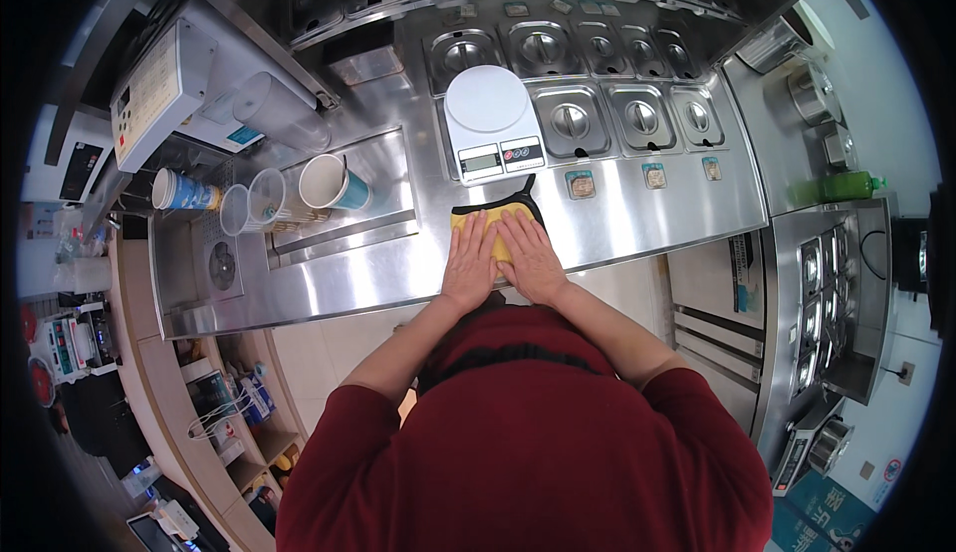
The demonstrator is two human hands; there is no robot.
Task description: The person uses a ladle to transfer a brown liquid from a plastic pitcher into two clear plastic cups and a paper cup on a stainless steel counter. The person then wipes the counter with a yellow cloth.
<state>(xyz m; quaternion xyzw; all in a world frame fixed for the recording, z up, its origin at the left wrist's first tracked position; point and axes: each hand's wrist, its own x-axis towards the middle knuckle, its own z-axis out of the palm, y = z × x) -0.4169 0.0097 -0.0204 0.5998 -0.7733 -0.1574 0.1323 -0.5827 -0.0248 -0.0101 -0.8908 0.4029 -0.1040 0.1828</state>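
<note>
My left hand [472,264] and my right hand [531,255] lie flat, side by side, on a folded yellow cloth [503,252] with black edging. Their fingers point away from me and are slightly spread, pressing on the cloth without gripping it. A black strap or edge [528,188] runs from the cloth up toward a white digital kitchen scale [489,115]. The cloth rests near the front edge of a stainless steel counter [358,272]. The scale stands just beyond it, partly over a lidded steel pan, with its platform bare.
Left of my hands stand a paper cup [336,182] with a dark stick inside, clear plastic cups [267,195] and stacked blue paper cups [187,190]. Lidded steel pans [571,120] fill the back right. A control-panel machine [153,100] stands at the left; a green bottle [851,186] sits far right.
</note>
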